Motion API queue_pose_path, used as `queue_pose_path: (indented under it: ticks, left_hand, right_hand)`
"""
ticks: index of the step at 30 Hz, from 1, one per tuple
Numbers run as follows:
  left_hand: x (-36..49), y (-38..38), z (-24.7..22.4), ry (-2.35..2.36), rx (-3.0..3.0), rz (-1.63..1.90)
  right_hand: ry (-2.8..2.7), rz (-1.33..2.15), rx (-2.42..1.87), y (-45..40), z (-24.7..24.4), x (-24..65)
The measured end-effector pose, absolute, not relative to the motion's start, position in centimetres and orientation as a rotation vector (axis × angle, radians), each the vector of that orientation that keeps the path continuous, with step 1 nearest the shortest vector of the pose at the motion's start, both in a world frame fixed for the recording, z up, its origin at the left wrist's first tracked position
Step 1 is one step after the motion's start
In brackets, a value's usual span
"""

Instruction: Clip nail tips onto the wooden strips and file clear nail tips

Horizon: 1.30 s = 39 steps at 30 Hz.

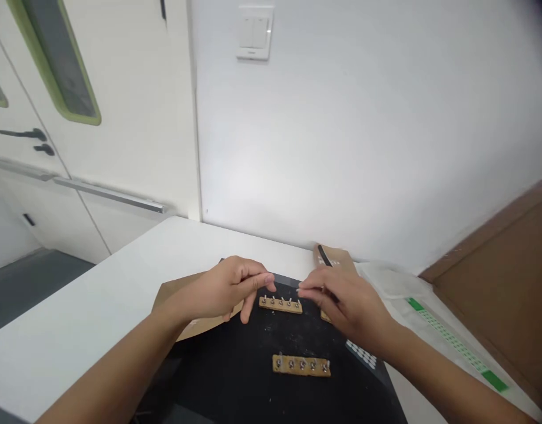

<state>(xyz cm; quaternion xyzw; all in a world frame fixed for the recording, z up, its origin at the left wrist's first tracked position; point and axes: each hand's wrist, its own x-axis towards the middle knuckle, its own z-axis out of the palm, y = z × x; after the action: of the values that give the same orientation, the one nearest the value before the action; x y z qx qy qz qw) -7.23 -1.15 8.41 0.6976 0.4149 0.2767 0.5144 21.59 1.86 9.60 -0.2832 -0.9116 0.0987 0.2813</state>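
My left hand point(240, 288) is above the left end of a narrow tan strip point(280, 305), its thumb and index finger pressed together. Whatever may be in that pinch is too small to make out. Across from it, my right hand point(348, 300) pinches at the strip's right end, with a tiny pale bit at the fingertips. A dark curved tool point(324, 255) shows just behind the right hand; whether the hand holds it is hidden. Several small metal pieces with pale pins stand in a row on the strip. A second such strip point(301, 365) lies nearer me.
Both strips lie on a black mat point(235, 371) on a white table point(98, 306). Brown paper point(182, 288) lies under my left arm. At the right are a green-and-white strip point(456, 341) on clear plastic and a brown board point(509, 282). A wall point(341, 135) stands behind.
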Motion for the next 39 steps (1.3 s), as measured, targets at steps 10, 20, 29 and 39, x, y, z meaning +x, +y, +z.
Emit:
queue_pose_path:
  ticks: [10, 20, 29, 39]
  left_hand:
    - [1.1, -6.6, 4.9, 1.320, 2.354, 0.370]
    - [1.7, -8.3, 1.8, 1.574, 2.139, 0.318]
    - [2.1, -9.9, -2.0, 1.666, 1.970, 0.636]
    - [1.4, -9.8, -4.5, 1.562, 1.880, 0.834]
  right_hand:
    - [-2.471, 0.128, -1.360, 6.2, 4.5, 31.3]
    - [-2.726, -0.109, -1.383, 8.3, 2.2, 32.5]
    - [-2.875, -0.387, -1.112, 10.3, 1.3, 31.2]
    - [-2.724, -0.457, -0.785, 4.4, 6.4, 31.2]
